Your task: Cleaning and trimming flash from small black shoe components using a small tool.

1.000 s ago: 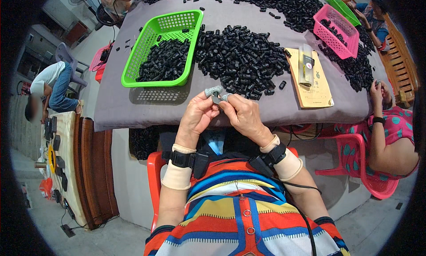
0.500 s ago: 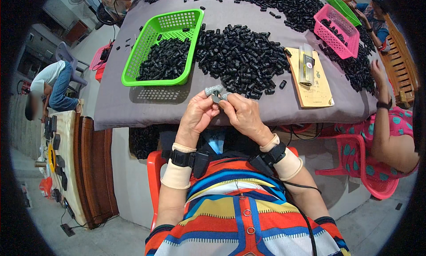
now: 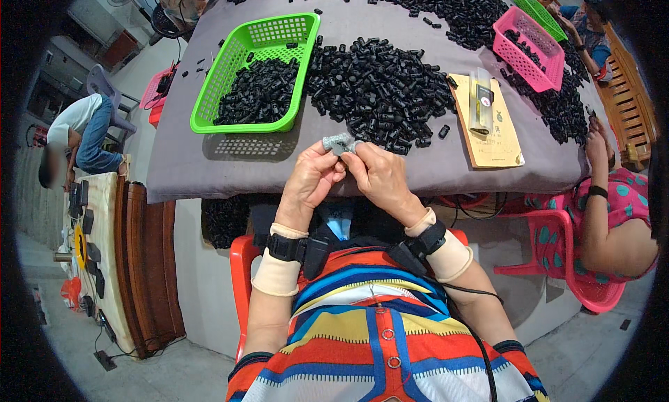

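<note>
My left hand (image 3: pixel 311 180) and my right hand (image 3: pixel 377 176) meet just above the near edge of the table (image 3: pixel 181 166), fingertips capped in grey. Together they pinch one small dark part (image 3: pixel 339 149) between the fingertips. Right behind them lies a big heap of small black cylindrical parts (image 3: pixel 380 88). A green basket (image 3: pixel 232 64) holding more black parts stands to the left of that heap.
A tan envelope (image 3: pixel 491 133) with a slim packet on it lies at the right. A pink basket (image 3: pixel 529 39) and a long band of black parts (image 3: pixel 446 1) sit farther back. A person in a pink top (image 3: pixel 617 214) sits at my right; another bends at the far left (image 3: pixel 73 133).
My hands stay in the same spot at the table edge, still working the small part. The neighbour's hand at the right has shifted slightly.
</note>
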`<act>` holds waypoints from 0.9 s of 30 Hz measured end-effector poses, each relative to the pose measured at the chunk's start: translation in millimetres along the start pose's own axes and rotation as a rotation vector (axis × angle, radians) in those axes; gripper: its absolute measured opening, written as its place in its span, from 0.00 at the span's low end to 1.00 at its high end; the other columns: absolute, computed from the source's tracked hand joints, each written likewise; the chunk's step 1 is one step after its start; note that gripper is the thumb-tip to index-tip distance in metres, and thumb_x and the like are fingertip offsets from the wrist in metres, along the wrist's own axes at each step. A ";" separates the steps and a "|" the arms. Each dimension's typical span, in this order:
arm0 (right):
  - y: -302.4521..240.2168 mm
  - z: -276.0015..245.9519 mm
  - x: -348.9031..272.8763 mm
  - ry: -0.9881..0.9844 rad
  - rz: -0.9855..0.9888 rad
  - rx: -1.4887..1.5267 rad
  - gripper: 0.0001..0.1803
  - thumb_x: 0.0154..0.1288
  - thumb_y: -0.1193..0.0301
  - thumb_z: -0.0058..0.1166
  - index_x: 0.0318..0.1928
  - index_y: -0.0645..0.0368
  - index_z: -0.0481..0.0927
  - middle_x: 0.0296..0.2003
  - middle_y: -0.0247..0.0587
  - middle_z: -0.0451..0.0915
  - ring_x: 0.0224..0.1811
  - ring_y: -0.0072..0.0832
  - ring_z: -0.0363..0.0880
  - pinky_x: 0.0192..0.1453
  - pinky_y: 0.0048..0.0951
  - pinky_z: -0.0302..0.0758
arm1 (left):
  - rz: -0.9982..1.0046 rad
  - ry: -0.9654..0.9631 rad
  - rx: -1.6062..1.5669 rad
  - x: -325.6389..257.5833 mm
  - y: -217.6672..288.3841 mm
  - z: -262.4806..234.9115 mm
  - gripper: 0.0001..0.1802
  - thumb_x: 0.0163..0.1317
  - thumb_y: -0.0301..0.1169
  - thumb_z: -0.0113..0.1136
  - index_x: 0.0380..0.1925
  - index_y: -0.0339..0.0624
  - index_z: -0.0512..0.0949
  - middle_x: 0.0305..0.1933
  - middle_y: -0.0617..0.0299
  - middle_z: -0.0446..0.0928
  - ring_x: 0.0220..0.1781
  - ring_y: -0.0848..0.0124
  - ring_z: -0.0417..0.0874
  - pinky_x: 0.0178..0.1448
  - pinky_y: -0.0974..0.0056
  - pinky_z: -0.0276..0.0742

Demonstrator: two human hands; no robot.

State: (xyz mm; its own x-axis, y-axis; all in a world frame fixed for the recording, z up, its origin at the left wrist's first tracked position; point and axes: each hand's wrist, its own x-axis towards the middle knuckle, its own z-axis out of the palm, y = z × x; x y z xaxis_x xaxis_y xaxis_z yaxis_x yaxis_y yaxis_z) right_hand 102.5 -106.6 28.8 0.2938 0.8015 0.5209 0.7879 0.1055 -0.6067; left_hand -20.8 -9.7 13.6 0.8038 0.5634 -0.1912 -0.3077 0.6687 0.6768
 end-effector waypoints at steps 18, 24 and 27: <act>-2.5 -7.0 -3.0 -0.013 -0.012 0.070 0.11 0.60 0.68 0.54 0.25 0.61 0.71 0.20 0.45 0.70 0.20 0.42 0.72 0.21 0.36 0.65 | -0.019 -0.078 -0.073 -0.7 2.3 -6.2 0.13 0.61 0.25 0.53 0.47 0.38 0.74 0.36 0.64 0.77 0.31 0.79 0.74 0.31 0.75 0.70; -1.6 -7.0 -4.1 -0.014 -0.023 0.039 0.12 0.61 0.65 0.53 0.25 0.57 0.72 0.21 0.41 0.73 0.20 0.41 0.74 0.20 0.37 0.67 | -0.020 -0.040 -0.058 -1.6 0.7 -6.4 0.13 0.61 0.25 0.54 0.47 0.39 0.74 0.36 0.65 0.77 0.30 0.79 0.74 0.31 0.75 0.70; -1.7 -7.4 -4.1 -0.015 -0.021 0.040 0.12 0.61 0.65 0.53 0.25 0.57 0.72 0.21 0.41 0.73 0.20 0.41 0.75 0.20 0.37 0.67 | -0.016 -0.037 -0.054 -1.8 0.0 -5.7 0.13 0.61 0.25 0.54 0.46 0.39 0.74 0.36 0.65 0.77 0.29 0.79 0.74 0.31 0.75 0.70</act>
State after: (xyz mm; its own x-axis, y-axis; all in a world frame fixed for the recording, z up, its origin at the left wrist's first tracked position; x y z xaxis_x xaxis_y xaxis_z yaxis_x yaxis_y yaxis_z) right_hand 103.9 -114.4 32.2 0.2691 0.8077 0.5246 0.7716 0.1452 -0.6193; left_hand -25.2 -7.9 9.9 0.8267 0.5347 -0.1752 -0.3206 0.7035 0.6342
